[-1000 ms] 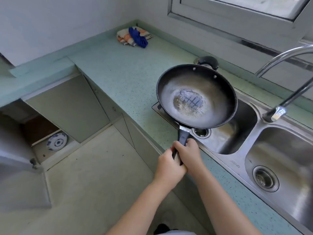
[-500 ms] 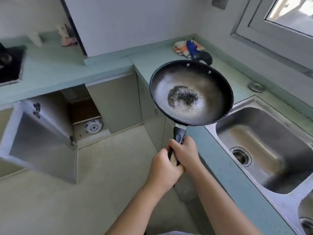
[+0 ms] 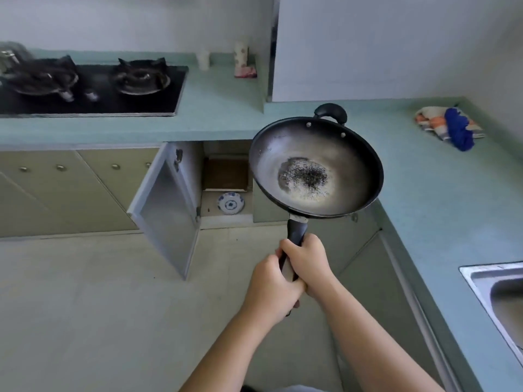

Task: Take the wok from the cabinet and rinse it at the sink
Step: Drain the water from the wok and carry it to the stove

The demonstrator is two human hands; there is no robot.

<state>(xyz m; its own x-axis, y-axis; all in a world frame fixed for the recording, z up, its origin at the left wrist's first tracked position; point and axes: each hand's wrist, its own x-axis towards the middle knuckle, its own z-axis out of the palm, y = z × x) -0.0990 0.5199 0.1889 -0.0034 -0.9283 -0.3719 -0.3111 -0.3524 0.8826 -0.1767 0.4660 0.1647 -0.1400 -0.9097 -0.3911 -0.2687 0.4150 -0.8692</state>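
A black wok (image 3: pixel 339 154) with a dark speckled patch in its bowl hangs in the air in front of the corner cabinets. Its long black handle points toward me. My left hand (image 3: pixel 268 284) grips the near end of the handle and my right hand (image 3: pixel 308 261) grips it just ahead, the two hands touching. Behind the wok to the left, the cabinet (image 3: pixel 226 176) stands with its door (image 3: pixel 167 210) swung open. Only a corner of the steel sink (image 3: pixel 498 295) shows at the right edge.
A blue-and-white plate (image 3: pixel 230 203) lies on the cabinet floor. A gas stove (image 3: pixel 87 86) sits on the green counter (image 3: pixel 424 188) at far left. A folded cloth (image 3: pixel 450 127) lies in the far right corner. Bare floor spreads below left.
The wok has swung from above the sink leftward to the corner cabinets, and my view turned left with it. Both hands kept their grip on the handle.
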